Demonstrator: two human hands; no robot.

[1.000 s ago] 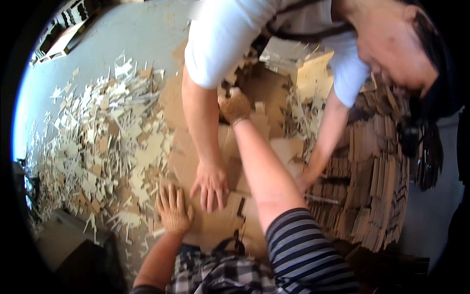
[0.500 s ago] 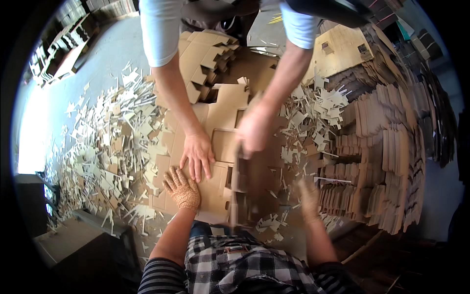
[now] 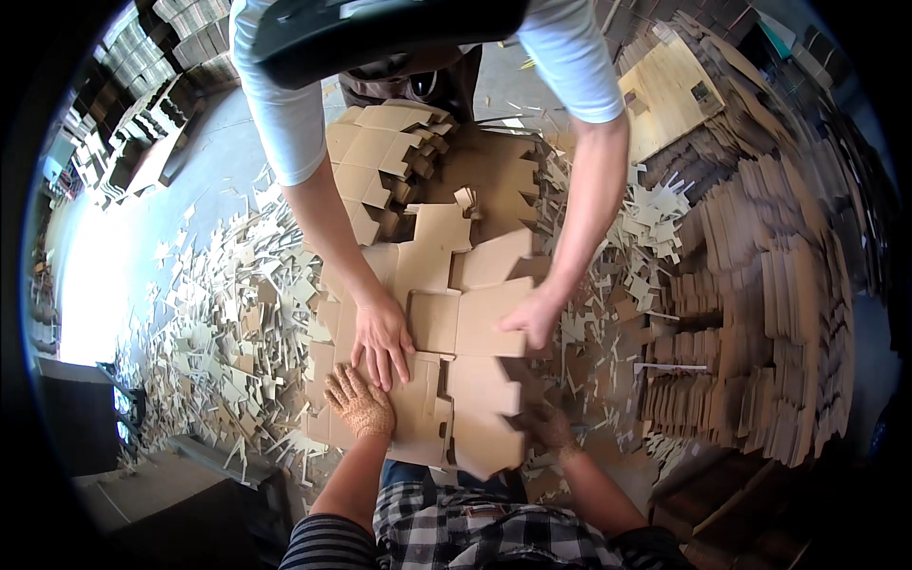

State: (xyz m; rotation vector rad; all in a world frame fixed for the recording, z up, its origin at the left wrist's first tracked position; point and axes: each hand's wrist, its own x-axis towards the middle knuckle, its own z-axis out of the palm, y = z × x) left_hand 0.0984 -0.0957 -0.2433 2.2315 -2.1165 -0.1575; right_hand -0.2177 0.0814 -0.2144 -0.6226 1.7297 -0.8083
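Observation:
A flat die-cut cardboard box blank (image 3: 423, 394), with slots and notched flaps, lies in front of me. On its near left part rests my left hand (image 3: 360, 403) in a patterned glove, palm down with fingers stretched out. My right hand (image 3: 556, 427), dark and blurred, is at the near right edge of the blank's right panel (image 3: 486, 404); its fingers are smeared and partly hidden. Across from me a co-worker presses one hand (image 3: 382, 340) on the blank beside my left hand. The co-worker's other hand (image 3: 532, 318) is at the right panel's outer edge.
Cardboard scraps (image 3: 233, 332) cover the floor at left, with more scraps (image 3: 655, 214) at right. Stacked cardboard pieces (image 3: 722, 323) stand on the right, near a wooden board (image 3: 670, 100). More notched blanks (image 3: 380, 157) lie at the far side. A dark box-like object (image 3: 180, 484) stands at near left.
The blank's right panel, raised on edge before, now spreads out to the right. My right hand has moved left to its edge. The co-worker's hand moved right with the panel. My left hand stays.

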